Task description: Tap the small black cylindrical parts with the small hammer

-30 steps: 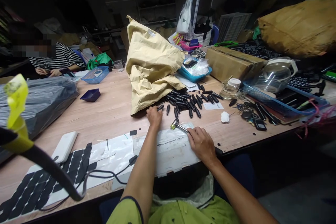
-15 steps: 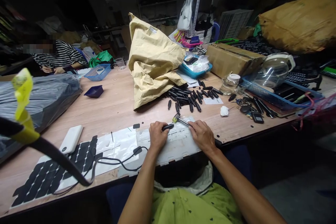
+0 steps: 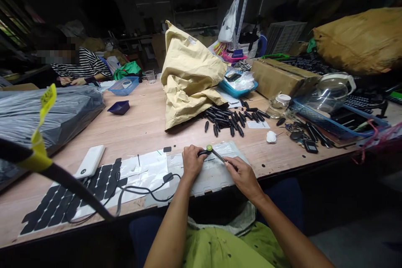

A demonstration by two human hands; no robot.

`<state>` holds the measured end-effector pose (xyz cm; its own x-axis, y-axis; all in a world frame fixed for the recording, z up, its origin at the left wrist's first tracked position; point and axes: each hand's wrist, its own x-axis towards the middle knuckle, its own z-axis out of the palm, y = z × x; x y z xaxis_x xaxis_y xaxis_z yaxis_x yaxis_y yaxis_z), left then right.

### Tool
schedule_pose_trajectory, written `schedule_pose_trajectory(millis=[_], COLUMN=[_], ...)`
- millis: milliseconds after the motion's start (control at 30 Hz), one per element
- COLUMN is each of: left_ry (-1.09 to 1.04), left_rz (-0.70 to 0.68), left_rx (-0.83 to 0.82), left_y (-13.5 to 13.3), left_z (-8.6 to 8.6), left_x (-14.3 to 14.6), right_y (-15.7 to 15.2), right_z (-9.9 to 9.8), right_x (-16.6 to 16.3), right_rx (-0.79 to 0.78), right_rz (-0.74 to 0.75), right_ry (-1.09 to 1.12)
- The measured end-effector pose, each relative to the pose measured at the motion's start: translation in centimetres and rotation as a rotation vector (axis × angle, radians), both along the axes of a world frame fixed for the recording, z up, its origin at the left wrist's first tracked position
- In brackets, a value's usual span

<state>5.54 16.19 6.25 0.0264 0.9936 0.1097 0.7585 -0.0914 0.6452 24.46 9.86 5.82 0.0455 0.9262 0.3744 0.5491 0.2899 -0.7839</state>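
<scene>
Closed around a black cylindrical part (image 3: 204, 152), my left hand (image 3: 192, 161) rests at the table's front edge. My right hand (image 3: 241, 173) grips the shaft of a small hammer (image 3: 219, 155). Its head, with a yellow-green face, is at the tip of the black part, overlapping it; whether they touch I cannot tell. Under both hands lies a pale work board (image 3: 216, 171). Several similar black parts (image 3: 224, 118) are piled beyond, by the mouth of a big cream paper bag (image 3: 188, 79).
Left of my hands are a white power bank (image 3: 90, 161), a sheet with black patches (image 3: 72, 192) and a looping cable (image 3: 141, 193). A blue basket (image 3: 341, 121), keys and a glass jar (image 3: 279, 106) stand right. A co-worker in a striped sleeve (image 3: 91, 60) sits far left.
The hammer head has swung leftward onto the tip of the black part, and my right hand has turned with it. My left hand keeps its hold. The whole view has shifted slightly.
</scene>
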Motion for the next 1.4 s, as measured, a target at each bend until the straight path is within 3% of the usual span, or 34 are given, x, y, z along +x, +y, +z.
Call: schedule_pose_trajectory(millis=[200, 367, 500, 700, 1000, 1100, 1267, 1400], left_ry=[-0.023, -0.042, -0.053, -0.052, -0.034, -0.048, -0.097, -0.058], left_rz=[0.030, 0.052, 0.039, 0.021, -0.018, -0.147, -0.567, -0.632], left_rx=[-0.050, -0.093, -0.083, -0.052, -0.086, -0.099, -0.077, -0.057], left_y=[0.0, -0.1, -0.2, -0.6, -1.0, -2.5, -7.5, -10.3], left_z=[0.3, 0.5, 0.5, 0.4, 0.9, 1.8, 1.7, 0.6], left_x=[0.1, 0.6, 0.9, 1.2, 1.0, 0.7, 0.9, 1.4], right_y=[0.0, 0.1, 1.1, 3.9, 4.8, 4.5, 3.9, 3.7], right_z=[0.8, -0.2, -1.1, -2.4, -3.3, -2.9, -1.9, -1.4], right_x=[-1.0, -0.9, 0.8, 4.3, 5.2, 4.7, 3.7, 2.7], right_rx=[-0.035, -0.076, 0.017, 0.206, 0.309, 0.294, 0.236, 0.231], right_rz=[0.041, 0.067, 0.007, -0.149, -0.143, -0.152, -0.168, -0.202], right_ry=[0.061, 0.024, -0.035, -0.387, -0.575, -0.609, -0.694, -0.750])
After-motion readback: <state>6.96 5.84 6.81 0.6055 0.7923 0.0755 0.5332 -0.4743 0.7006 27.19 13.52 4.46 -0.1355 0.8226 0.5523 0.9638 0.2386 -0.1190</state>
